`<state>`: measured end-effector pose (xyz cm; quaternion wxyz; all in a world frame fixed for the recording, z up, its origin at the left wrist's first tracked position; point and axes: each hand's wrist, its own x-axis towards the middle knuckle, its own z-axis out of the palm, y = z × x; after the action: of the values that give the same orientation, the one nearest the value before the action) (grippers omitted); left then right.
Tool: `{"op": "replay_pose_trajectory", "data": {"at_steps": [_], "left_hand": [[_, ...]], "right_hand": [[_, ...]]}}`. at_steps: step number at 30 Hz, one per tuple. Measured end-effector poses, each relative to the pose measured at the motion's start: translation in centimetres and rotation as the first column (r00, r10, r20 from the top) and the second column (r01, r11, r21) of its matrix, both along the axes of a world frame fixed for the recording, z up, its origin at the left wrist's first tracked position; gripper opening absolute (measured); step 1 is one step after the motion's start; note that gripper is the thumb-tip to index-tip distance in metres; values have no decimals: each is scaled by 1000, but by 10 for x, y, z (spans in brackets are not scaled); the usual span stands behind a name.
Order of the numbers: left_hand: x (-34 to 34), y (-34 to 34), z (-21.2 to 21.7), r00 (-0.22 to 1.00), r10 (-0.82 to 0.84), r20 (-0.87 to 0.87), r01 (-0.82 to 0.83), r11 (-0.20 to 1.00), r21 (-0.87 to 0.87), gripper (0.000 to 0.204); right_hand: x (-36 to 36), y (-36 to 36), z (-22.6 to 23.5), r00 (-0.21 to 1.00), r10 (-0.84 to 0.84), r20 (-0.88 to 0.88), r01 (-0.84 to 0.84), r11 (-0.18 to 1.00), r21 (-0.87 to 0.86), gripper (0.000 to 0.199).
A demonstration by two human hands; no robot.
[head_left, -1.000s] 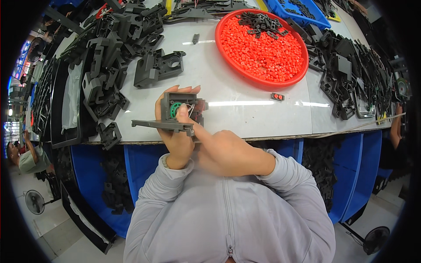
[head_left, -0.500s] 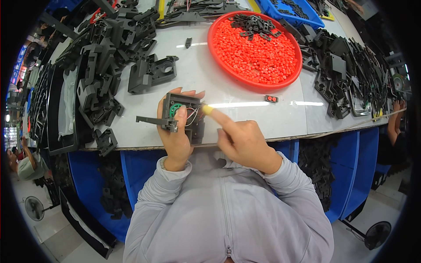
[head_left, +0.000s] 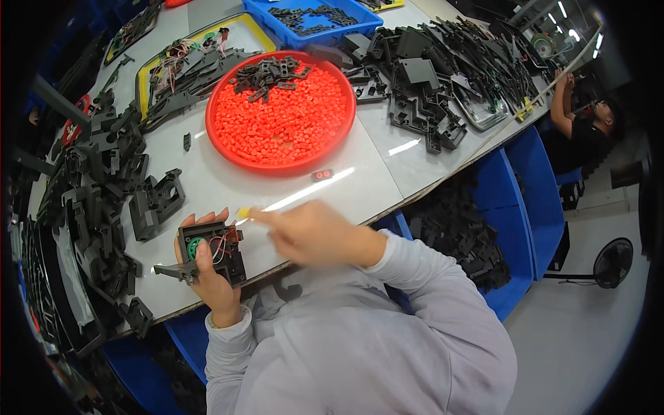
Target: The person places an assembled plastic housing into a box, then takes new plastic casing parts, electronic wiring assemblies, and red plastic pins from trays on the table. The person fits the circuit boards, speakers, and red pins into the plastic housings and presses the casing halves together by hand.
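My left hand (head_left: 211,280) grips a black plastic housing (head_left: 209,250) with a green part and red wires inside, held just above the near table edge. My right hand (head_left: 315,233) is blurred and hovers to the right of the housing, fingers pointing left, with a small yellow tip (head_left: 243,212) showing at the fingertips. Further back sits a round red tray (head_left: 238,158) full of small orange-red pieces, with several black parts on its far side. A small red and black part (head_left: 321,175) lies on the table just in front of the tray.
Piles of black plastic parts (head_left: 104,187) cover the left side of the grey table (head_left: 360,180), and more (head_left: 429,90) lie on the right. A blue bin (head_left: 325,17) and a yellow-rimmed tray (head_left: 187,59) stand at the back. Another person (head_left: 588,121) works at far right. A floor fan (head_left: 612,263) stands nearby.
My right hand has drawn away from the housing toward the right. The view has swung, so the table and red tray now sit more to the left and tilted.
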<state>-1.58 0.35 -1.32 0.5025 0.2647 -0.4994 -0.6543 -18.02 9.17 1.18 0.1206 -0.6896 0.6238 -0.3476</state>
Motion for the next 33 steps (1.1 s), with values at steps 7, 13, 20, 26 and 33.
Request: {"op": "replay_pose_trajectory", "data": {"at_steps": [7,13,20,26,33], "left_hand": [[2,-5,3,996,-65,-63,74,986,149,44],[-2,-4,8,986,-107,-126,127,978,166,42],[10,-5,11,982,-33,-184,68,980,186,41],[10,-2,7,982,-47,-185,75,987,143,38],[26,-3,6,989,28,-145,-19,998,65,37]], "right_hand": [[-151,41,-13,537,-713,-451,687,680,-258,38],[-194,34,-42,481,-721,-499,725,647,-236,21],[-147,57,4,659,-607,444,686,727,-24,12],[-36,18,-19,191,-318,928,-10,945,326,11],[4,-21,-25,763,-346,546,91,894,439,16]]}}
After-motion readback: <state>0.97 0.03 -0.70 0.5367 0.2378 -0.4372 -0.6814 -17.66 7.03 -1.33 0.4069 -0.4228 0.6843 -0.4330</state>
